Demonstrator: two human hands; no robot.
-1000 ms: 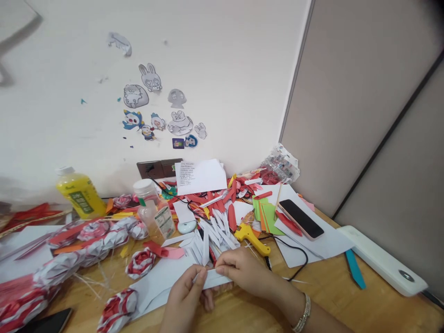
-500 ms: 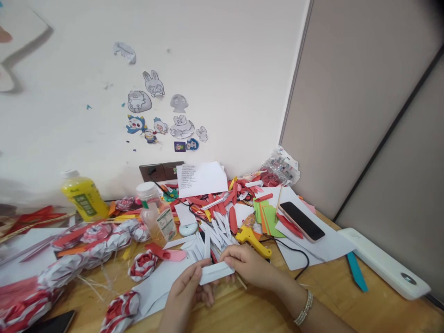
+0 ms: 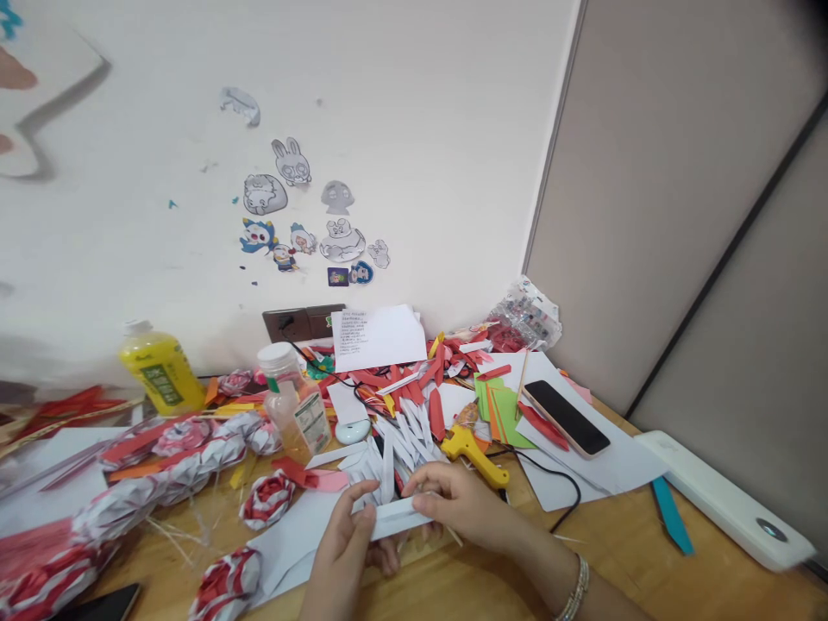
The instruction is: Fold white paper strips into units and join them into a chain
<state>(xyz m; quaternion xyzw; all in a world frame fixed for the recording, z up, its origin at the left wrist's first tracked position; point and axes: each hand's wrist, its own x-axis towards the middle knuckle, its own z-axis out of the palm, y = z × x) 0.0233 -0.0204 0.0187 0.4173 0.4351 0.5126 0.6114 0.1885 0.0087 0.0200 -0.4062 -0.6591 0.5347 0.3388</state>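
A folded white paper strip (image 3: 396,517) is stretched level between my two hands, low in the middle of the view. My left hand (image 3: 353,535) pinches its left end, with the thumb on top and the other fingers behind and below. At the other end, my right hand (image 3: 453,502) grips the strip between thumb and fingers; a bracelet circles that wrist. Just beyond them lies a pile of folded white paper strips (image 3: 414,435). Close to my right hand rests a yellow hot glue gun (image 3: 477,455).
Red-and-white paper rolls (image 3: 266,498) lie at the left. Behind stand a yellow bottle (image 3: 161,371) and a clear jar (image 3: 285,388). A phone (image 3: 567,418), a black cord (image 3: 569,483) and a long white device (image 3: 724,500) occupy the right. Loose white sheets (image 3: 291,543) lie underneath.
Both hands still hold the white strip. The left index finger has lifted and the right fingers have shifted along the strip's top edge. The view has moved slightly.
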